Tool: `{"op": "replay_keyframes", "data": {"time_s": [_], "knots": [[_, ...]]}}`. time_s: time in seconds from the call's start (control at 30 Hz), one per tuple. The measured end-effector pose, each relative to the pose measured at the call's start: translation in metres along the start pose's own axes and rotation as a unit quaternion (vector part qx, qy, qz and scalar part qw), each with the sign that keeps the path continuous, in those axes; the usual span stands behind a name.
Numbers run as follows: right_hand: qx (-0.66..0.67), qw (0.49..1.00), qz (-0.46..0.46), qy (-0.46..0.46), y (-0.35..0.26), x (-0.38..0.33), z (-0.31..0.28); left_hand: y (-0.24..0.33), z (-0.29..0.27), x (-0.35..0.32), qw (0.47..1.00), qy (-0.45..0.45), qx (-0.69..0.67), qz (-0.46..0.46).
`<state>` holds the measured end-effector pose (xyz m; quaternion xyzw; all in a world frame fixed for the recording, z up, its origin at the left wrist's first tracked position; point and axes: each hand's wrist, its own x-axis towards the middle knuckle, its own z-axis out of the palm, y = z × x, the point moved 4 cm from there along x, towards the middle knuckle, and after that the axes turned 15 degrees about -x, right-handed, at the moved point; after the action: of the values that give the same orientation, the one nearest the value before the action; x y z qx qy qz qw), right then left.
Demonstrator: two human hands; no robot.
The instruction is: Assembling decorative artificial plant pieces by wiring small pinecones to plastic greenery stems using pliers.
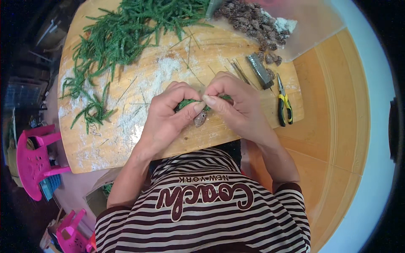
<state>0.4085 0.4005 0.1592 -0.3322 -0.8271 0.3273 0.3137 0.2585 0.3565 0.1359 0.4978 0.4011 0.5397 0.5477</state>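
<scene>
Both hands, left hand (166,116) and right hand (236,107), pinch a light, springy green sprig (188,103) and brittle-looking pinecone (200,119) near the wooden board (105,147)'s front edge.

Your view is evenly and brightly lit from above, with soft shadows under both hands. The centre is sharp. Fisheye bending curves the wooden board (105,152) edges; black vignette fills corners, darkest toward nine o'clock.

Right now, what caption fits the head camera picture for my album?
Both hands, left and right, pinch a green sprig and small cone over a wooden board, pliers nearby.
</scene>
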Motion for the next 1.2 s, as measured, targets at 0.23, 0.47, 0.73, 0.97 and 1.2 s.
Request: {"op": "replay_keyframes", "data": {"time_s": [0.23, 0.47, 0.73, 0.97, 1.2], "knots": [[-0.094, 0.989, -0.117, -0.006, -0.016, 0.002, -0.006, -0.002, -0.007, 0.003, 0.958, -0.06, -0.218, -0.174], [-0.168, 0.97, -0.175, -0.021, -0.035, 0.0, -0.007, -0.009, -0.006, 0.003, 0.936, -0.161, -0.241, -0.201], [-0.146, 0.96, -0.202, -0.126, -0.045, 0.011, -0.012, -0.007, -0.008, 0.003, 0.9, -0.213, -0.275, -0.261], [-0.158, 0.964, -0.147, -0.156, -0.027, 0.002, -0.004, -0.01, -0.003, -0.007, 0.956, -0.17, -0.155, -0.179], [-0.145, 0.965, -0.14, -0.167, -0.027, 0.003, -0.005, 0.0, -0.005, -0.006, 0.986, -0.167, -0.006, -0.029]]}}
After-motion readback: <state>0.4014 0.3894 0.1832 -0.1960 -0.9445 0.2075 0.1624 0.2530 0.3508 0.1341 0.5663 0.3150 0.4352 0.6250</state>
